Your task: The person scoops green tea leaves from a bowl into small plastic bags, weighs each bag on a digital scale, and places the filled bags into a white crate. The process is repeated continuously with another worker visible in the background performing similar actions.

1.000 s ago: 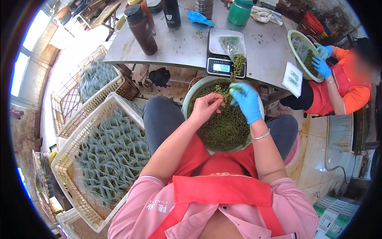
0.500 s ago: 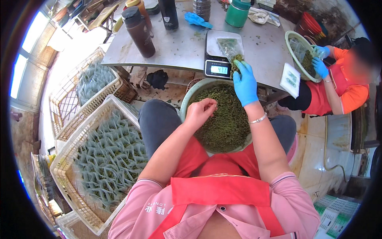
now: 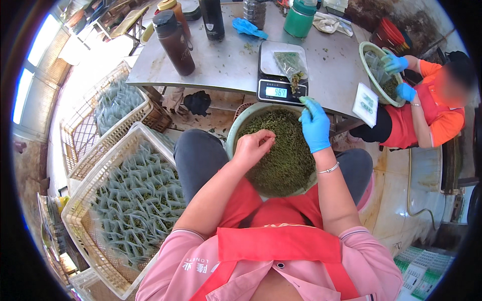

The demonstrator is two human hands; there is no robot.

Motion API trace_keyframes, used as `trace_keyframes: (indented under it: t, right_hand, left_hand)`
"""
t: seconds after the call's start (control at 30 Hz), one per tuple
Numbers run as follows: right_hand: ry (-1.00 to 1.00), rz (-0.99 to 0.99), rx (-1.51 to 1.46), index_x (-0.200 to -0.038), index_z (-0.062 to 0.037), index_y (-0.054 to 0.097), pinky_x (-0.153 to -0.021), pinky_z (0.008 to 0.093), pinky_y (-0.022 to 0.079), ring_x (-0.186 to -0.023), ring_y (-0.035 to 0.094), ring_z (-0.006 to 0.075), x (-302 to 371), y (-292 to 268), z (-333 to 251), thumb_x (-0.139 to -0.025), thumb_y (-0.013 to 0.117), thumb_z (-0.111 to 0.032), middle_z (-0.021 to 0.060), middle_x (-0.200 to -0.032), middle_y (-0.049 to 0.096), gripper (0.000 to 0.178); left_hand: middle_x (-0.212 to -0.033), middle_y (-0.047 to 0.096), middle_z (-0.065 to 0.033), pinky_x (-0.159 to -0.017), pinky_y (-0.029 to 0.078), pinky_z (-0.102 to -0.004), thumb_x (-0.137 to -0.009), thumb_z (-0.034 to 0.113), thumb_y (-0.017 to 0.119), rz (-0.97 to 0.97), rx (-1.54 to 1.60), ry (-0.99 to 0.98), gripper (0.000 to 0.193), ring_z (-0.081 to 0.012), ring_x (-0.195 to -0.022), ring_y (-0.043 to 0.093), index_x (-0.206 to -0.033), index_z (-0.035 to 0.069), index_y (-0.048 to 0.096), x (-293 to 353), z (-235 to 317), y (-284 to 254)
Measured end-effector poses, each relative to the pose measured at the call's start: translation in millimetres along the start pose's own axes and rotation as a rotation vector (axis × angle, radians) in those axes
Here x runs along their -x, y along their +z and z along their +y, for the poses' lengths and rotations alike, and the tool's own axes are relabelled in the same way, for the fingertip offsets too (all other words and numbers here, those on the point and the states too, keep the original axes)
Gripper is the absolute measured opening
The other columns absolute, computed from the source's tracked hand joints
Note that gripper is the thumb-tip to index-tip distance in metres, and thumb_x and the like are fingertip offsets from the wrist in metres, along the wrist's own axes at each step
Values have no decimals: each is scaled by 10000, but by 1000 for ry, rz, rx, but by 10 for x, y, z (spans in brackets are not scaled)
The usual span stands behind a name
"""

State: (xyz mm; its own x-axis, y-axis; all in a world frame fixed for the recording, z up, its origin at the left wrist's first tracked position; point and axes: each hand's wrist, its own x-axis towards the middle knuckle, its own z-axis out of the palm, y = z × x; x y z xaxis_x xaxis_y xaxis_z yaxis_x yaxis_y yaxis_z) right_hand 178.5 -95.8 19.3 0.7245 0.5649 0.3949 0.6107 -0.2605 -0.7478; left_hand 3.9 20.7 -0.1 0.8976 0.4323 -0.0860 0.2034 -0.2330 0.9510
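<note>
A pale green basin [image 3: 232, 136] heaped with small green plant bits rests on my lap. My bare left hand [image 3: 253, 148] lies on the heap at its left side, fingers curled into the bits. My right hand [image 3: 314, 125], in a blue glove, reaches over the basin's far rim, fingertips pinched together at the front edge of a black digital scale [image 3: 280, 91]. A clear bag [image 3: 291, 64] partly filled with green bits lies on the scale's pan, its mouth toward my gloved fingers.
The scale stands on a steel table [image 3: 221, 60] with dark bottles [image 3: 173, 42], a green jar [image 3: 300, 17] and a spare blue glove [image 3: 248, 26]. White crates [image 3: 128, 200] of filled bags stand at my left. At right, a person in orange [image 3: 427, 115] with blue gloves holds another basin.
My right hand went from the basin up to the bag on the scale, then drew back to the scale's front edge. My left hand sank onto the heap.
</note>
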Motion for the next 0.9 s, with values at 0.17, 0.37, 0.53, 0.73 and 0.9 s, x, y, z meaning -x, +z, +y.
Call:
trace_keyframes:
  t: [0.17, 0.37, 0.53, 0.73, 0.9]
  right_hand:
    - [-140, -95, 14, -1189, -60, 568, -695, 234, 503, -718, 590, 110, -100, 153, 30, -841, 477, 42, 101, -1164, 568, 374]
    - [-50, -95, -35, -1284, -76, 474, -688, 267, 502, -685, 599, 153, -478, 235, 4, -833, 448, 38, 124, -1251, 506, 466]
    - [-45, -154, 359, -1310, -124, 444, -815, 330, 478, -867, 611, 288, -710, 244, -60, -814, 488, -19, 173, -1318, 458, 509]
    - [77, -20, -6, -1108, -85, 626, -819, 320, 484, -917, 636, 289, -151, 69, -164, -828, 559, -76, 153, -1079, 626, 287]
    - [224, -595, 458, -957, -140, 626, -719, 435, 497, -817, 625, 332, 612, 237, 220, -776, 620, -295, 130, -869, 649, 239]
  left_hand:
    - [-851, 682, -69, -604, 508, -243, -871, 116, 578, 0, 5, -2, 194, -107, -655, 636, -1027, 3, 604, 23, 40, 1]
    - [-851, 681, -76, -596, 507, -235, -875, 103, 569, 21, 26, 21, 192, -109, -659, 638, -1032, -2, 603, 21, -22, -39]
    - [-852, 682, -77, -600, 507, -234, -874, 103, 569, 19, 6, 4, 196, -107, -661, 638, -1034, -5, 603, 29, -17, -40]
    - [-847, 682, -72, -606, 507, -236, -870, 108, 573, 30, 28, 18, 201, -103, -659, 636, -1035, -3, 604, 10, 21, -36]
    - [-817, 683, -59, -601, 503, -242, -860, 118, 585, 48, -36, 1, 193, -103, -638, 634, -1014, 6, 615, 7, 41, -3]
